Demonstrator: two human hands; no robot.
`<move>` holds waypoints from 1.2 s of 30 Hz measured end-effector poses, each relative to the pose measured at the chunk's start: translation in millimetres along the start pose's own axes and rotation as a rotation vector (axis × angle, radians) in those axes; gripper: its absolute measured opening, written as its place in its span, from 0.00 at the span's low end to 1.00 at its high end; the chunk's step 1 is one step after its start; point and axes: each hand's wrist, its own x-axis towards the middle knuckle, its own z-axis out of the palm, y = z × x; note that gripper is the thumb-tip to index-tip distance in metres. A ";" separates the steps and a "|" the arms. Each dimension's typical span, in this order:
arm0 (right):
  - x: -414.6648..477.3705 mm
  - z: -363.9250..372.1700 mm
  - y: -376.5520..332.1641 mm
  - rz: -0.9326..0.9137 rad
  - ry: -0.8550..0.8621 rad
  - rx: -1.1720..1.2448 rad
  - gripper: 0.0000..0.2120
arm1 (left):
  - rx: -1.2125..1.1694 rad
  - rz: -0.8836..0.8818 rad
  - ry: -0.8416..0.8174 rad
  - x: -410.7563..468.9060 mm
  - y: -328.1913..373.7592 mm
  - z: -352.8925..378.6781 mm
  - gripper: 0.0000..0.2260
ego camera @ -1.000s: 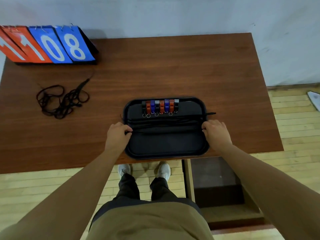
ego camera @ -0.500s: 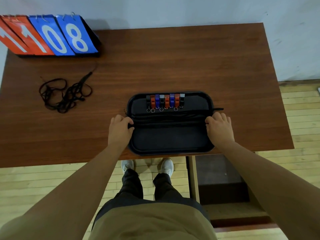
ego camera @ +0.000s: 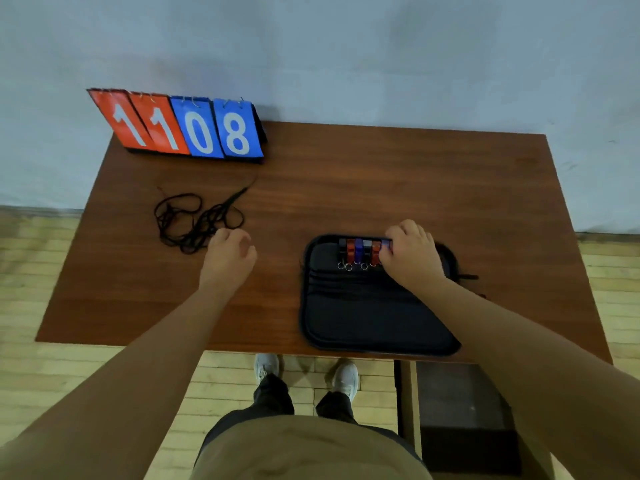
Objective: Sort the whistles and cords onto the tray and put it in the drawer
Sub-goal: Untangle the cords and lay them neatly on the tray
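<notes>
Step in hand, as judged: gathering the loose cords (ego camera: pixel 197 220) off the desk (ego camera: pixel 381 181) while steadying the whistles (ego camera: pixel 360 251) on the tray (ego camera: pixel 367 327). Left hand (ego camera: pixel 228 254) at the near edge of the tangle, fingers curled narrow; whether a strand is pinched, cannot tell. Right hand (ego camera: pixel 414 254) laid over the right end of the whistle row, fingers bent down onto it; actual grip not discernible. Recommended: pinch the tangle at its densest knot, lift clear in one bundle so no loop trails or snags, and lay it along the straight cords (ego camera: pixel 349 282) already stretched across the tray's middle; keep the right hand light so the row stays aligned. Tray: black, soft-looking, rounded corners, raised rim, near front-right desk edge, slightly overhanging. Whistles: small hard blocks, black, red, blue and grey, packed side by side at the far rim, thin metal rings (ego camera: pixel 346 266) at near ends. Loose cords: thin, black, limp, looped. Desk: reddish-brown wood grain, smooth. Drawer (ego camera: pixel 464 410) open below right, dark interior. Flip scoreboard (ego camera: pixel 183 128) at far left, reading 1108.
</notes>
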 end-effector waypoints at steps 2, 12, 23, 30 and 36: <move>18.5 -0.1 -39.5 -0.041 -0.061 0.008 0.16 | -0.007 -0.018 0.024 8.0 -11.4 -19.0 0.12; 88.7 35.9 -200.2 -0.156 -0.203 0.042 0.21 | 0.020 -0.079 0.041 58.8 -88.5 -65.4 0.12; 177.0 87.7 -277.6 -0.113 -0.235 0.020 0.24 | 0.068 0.078 -0.062 141.3 -129.6 -48.8 0.18; 198.2 117.7 -288.3 -0.252 -0.246 -0.123 0.24 | 0.160 0.204 -0.007 146.5 -153.4 -32.2 0.15; 184.1 110.4 -273.5 -0.229 -0.240 -0.171 0.08 | 0.101 0.159 0.017 139.3 -159.2 -33.0 0.10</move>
